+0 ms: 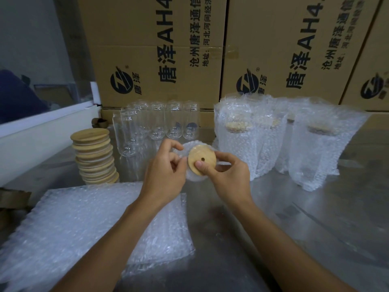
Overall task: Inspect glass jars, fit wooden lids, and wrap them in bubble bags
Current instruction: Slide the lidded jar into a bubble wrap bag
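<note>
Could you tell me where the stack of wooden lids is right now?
The lid stack stands left of centre, just left of the empty jars and behind the flat bubble bags.

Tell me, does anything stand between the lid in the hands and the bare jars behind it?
Nothing visible does. The wooden lid, held by both the left hand and the right hand with bubble wrap behind it, sits just before the bare jars.

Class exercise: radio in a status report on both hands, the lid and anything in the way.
Left hand pinches bubble bag. Right hand holds wooden lid, thumb on its face. Lid over bag mouth, jar inside unclear. Nothing in the way.
</note>
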A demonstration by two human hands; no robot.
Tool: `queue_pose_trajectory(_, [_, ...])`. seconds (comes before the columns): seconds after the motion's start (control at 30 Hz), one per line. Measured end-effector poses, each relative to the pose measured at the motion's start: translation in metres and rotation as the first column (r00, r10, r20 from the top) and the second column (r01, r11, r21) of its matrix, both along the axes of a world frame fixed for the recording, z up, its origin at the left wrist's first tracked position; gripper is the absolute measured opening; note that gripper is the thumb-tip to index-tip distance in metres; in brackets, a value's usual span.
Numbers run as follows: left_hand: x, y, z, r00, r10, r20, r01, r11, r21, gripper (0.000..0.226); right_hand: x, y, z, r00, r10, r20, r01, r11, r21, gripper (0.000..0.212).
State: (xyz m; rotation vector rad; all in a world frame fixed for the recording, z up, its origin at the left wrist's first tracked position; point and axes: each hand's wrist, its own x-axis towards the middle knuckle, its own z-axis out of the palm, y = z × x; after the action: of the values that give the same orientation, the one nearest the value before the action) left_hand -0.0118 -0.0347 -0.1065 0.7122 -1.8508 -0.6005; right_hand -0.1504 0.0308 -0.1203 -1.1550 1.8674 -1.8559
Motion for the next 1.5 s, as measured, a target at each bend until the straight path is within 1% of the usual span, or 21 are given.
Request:
queue_pose_trajectory(0.13, [0.004, 0.001, 0.016, 0.947, -0.107, -0.303, 0.166, 0.97, 0.177, 0.022, 0.001, 0.003, 0.008, 0.999, -0.037, -0.037, 0.033, 0.995, -0.099, 0.049])
queue_pose_trajectory(0.27, [0.012, 0.002, 0.028, 0.855, -0.138, -0.5, 0.279, 0.935, 0.219, 0.015, 0.003, 0.008, 0.018, 0.996, 0.091, -0.002, -0.09, 0.974, -0.209, 0.02])
queue_pose_trajectory(0.3, [0.014, 0.002, 0.03, 0.846, -0.136, -0.516, 0.279, 0.937, 0.211, 0.014, 0.004, 0.01, 0.021, 0.992, 0.129, 0.005, -0.124, 0.962, -0.243, 0.019])
queue_pose_trajectory(0.43, [0.021, 0.0, 0.036, 0.837, -0.123, -0.534, 0.246, 0.955, 0.165, 0.014, 0.006, 0.014, 0.028, 0.97, 0.21, -0.12, -0.236, 0.932, -0.276, 0.061])
queue_pose_trajectory(0.5, [0.023, 0.0, 0.038, 0.825, -0.112, -0.554, 0.243, 0.955, 0.168, 0.014, 0.008, 0.015, 0.028, 0.949, 0.216, -0.23, -0.278, 0.919, -0.28, 0.066])
queue_pose_trajectory(0.53, [0.024, -0.001, 0.038, 0.823, -0.104, -0.558, 0.241, 0.954, 0.177, 0.015, 0.009, 0.015, 0.028, 0.939, 0.195, -0.282, -0.274, 0.922, -0.274, 0.063])
queue_pose_trajectory(0.6, [0.024, -0.002, 0.038, 0.824, -0.091, -0.559, 0.24, 0.95, 0.2, 0.014, 0.01, 0.014, 0.027, 0.938, 0.141, -0.317, -0.235, 0.93, -0.283, 0.053])
queue_pose_trajectory(0.67, [0.024, -0.005, 0.033, 0.845, -0.08, -0.529, 0.224, 0.95, 0.216, 0.017, 0.01, 0.015, 0.028, 0.95, 0.094, -0.298, -0.189, 0.932, -0.308, 0.048])
queue_pose_trajectory(0.7, [0.023, -0.006, 0.03, 0.875, -0.067, -0.479, 0.195, 0.955, 0.223, 0.03, 0.009, 0.014, 0.028, 0.956, 0.07, -0.286, -0.165, 0.932, -0.322, 0.046])
queue_pose_trajectory(0.77, [0.023, -0.008, 0.021, 0.945, -0.086, -0.317, 0.17, 0.953, 0.25, 0.072, 0.007, 0.014, 0.029, 0.965, 0.021, -0.26, -0.115, 0.93, -0.35, 0.038])
queue_pose_trajectory(0.83, [0.02, -0.009, 0.01, 0.97, -0.174, -0.172, 0.222, 0.923, 0.314, 0.111, 0.006, 0.014, 0.029, 0.969, -0.02, -0.247, -0.077, 0.924, -0.375, 0.028])
queue_pose_trajectory(0.87, [0.018, -0.01, 0.005, 0.97, -0.21, -0.126, 0.241, 0.907, 0.344, 0.123, 0.006, 0.015, 0.029, 0.971, -0.026, -0.237, -0.068, 0.921, -0.383, 0.024])
queue_pose_trajectory(0.9, [0.015, -0.011, 0.0, 0.971, -0.223, -0.09, 0.241, 0.902, 0.358, 0.127, 0.005, 0.015, 0.029, 0.973, -0.029, -0.228, -0.064, 0.92, -0.388, 0.021])
queue_pose_trajectory(0.93, [0.011, -0.013, -0.004, 0.975, -0.214, -0.064, 0.223, 0.909, 0.352, 0.123, 0.006, 0.015, 0.029, 0.974, -0.032, -0.223, -0.06, 0.918, -0.392, 0.019])
queue_pose_trajectory(1.0, [0.005, -0.016, -0.011, 0.985, -0.167, -0.046, 0.173, 0.93, 0.323, 0.098, 0.006, 0.014, 0.028, 0.983, -0.029, -0.184, -0.048, 0.915, -0.401, 0.02])
queue_pose_trajectory(1.07, [0.002, -0.019, -0.014, 0.985, -0.149, -0.089, 0.169, 0.935, 0.312, 0.078, 0.006, 0.013, 0.025, 0.996, 0.028, -0.088, -0.061, 0.911, -0.407, 0.029])
queue_pose_trajectory(1.13, [0.0, -0.021, -0.016, 0.978, -0.143, -0.154, 0.184, 0.937, 0.296, 0.072, 0.004, 0.01, 0.019, 0.994, 0.097, -0.044, -0.106, 0.934, -0.34, 0.038])
queue_pose_trajectory(1.2, [0.0, -0.022, -0.017, 0.972, -0.118, -0.201, 0.175, 0.94, 0.294, 0.076, -0.001, 0.004, 0.009, 0.979, 0.193, -0.063, -0.202, 0.962, -0.185, 0.05])
queue_pose_trajectory(1.33, [0.001, -0.021, -0.019, 0.97, -0.09, -0.225, 0.154, 0.946, 0.285, 0.079, -0.012, -0.005, -0.017, 0.91, 0.402, -0.102, -0.389, 0.913, 0.124, 0.075])
queue_pose_trajectory(1.43, [0.003, -0.018, -0.017, 0.961, -0.133, -0.242, 0.194, 0.949, 0.248, 0.077, -0.011, -0.003, -0.029, 0.865, 0.469, -0.178, -0.408, 0.865, 0.293, 0.095])
queue_pose_trajectory(1.5, [0.005, -0.013, -0.014, 0.96, -0.173, -0.22, 0.217, 0.955, 0.2, 0.073, -0.009, -0.003, -0.032, 0.87, 0.445, -0.211, -0.375, 0.877, 0.302, 0.091])
